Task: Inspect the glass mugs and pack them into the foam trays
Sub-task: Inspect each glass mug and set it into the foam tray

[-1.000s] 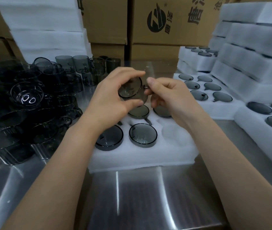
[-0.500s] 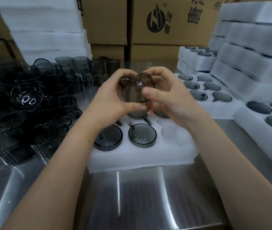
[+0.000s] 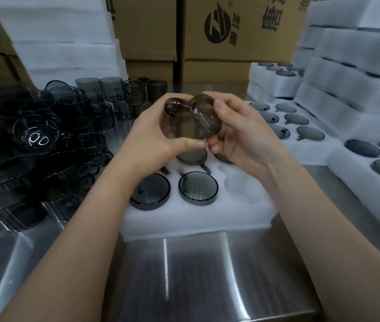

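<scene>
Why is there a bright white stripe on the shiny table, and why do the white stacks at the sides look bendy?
Head view: the stripe is glare, likely a lamp mirrored in the steel table. Head view: the wide-angle lens bows the foam stacks near the picture's edges. Head view: the mug between the left hand and right hand looks slightly smeared, probably motion blur.

Dim, cool indoor light, seemingly from overhead; steel table (image 3: pixel 265 275) shows streaky vertical glare, brightest in a thin white line near centre. White foam (image 3: pixel 198 219) nearly blown out, detail soft. Loose mugs (image 3: pixel 35 138) at left sink into dark, two small highlights inside one. Held mug (image 3: pixel 193 119) blurred, glossy. Wide-angle bend at edges, boxes (image 3: pixel 242 31) lean; corners soft
</scene>
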Tool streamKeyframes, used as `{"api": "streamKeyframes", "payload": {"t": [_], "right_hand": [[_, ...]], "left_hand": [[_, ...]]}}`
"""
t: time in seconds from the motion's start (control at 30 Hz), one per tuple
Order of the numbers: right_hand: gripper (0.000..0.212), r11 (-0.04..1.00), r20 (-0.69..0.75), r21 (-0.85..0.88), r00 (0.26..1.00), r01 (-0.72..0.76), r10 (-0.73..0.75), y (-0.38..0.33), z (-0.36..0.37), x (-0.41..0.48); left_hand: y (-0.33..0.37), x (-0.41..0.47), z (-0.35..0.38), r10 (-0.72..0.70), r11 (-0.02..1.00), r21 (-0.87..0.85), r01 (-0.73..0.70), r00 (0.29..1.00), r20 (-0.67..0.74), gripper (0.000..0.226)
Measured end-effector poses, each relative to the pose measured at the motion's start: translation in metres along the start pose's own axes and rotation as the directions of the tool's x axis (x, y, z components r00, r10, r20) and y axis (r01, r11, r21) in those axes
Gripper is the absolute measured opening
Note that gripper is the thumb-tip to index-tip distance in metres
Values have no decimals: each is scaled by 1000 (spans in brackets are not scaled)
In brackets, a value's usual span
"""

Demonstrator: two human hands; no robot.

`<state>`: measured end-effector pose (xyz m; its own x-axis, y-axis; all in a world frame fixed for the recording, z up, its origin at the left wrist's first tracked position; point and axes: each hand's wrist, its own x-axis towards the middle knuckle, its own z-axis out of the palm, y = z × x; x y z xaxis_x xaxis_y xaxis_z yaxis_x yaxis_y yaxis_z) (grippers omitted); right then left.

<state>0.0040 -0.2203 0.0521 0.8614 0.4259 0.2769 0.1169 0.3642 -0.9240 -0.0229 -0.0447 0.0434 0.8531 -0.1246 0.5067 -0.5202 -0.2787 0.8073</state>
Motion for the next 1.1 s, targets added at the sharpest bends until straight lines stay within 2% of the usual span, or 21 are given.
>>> {"api": "streamKeyframes", "payload": {"t": [0.1,0.23,0.3,0.4,0.47,0.63,0.7,0.83,0.97,1.1], "right_hand": [[33,996,119,75,992,-53,44,0,-4,0],[44,995,73,-92,997,-32,38,6,-5,3],[43,990,30,-140,999,-13,17,7,-4,3],[29,991,-50,-132,999,15,-22,8,-3,3],[29,989,-120,-146,992,29,-47,9,-2,3],[26,970,-157,-224,979,96,-133,8,2,3],[27,977,-174,-200,979,69,-105,7,4,3],[34,984,-173,-179,985,-10,-21,4,3,3],[21,983,-187,-180,982,-35,1,10,1,5],[31,982,-113,-181,993,-49,29,16,6,11]], "left_hand": [[-1,1,0,-40,994,-99,38,999,-17,55],[-1,1,1,-85,993,-84,86,996,18,59],[-1,1,1,-91,994,-60,93,995,38,58],[0,1,2,-77,996,-34,79,995,63,56],[0,0,3,-54,998,11,54,996,74,59],[-2,1,5,-40,999,-27,43,996,74,73],[-2,1,5,-33,998,-55,38,996,87,79],[-4,2,5,-89,993,-74,91,996,28,68],[1,0,8,-73,997,23,72,996,49,69],[8,-2,10,0,984,177,2,1000,-13,60]]}}
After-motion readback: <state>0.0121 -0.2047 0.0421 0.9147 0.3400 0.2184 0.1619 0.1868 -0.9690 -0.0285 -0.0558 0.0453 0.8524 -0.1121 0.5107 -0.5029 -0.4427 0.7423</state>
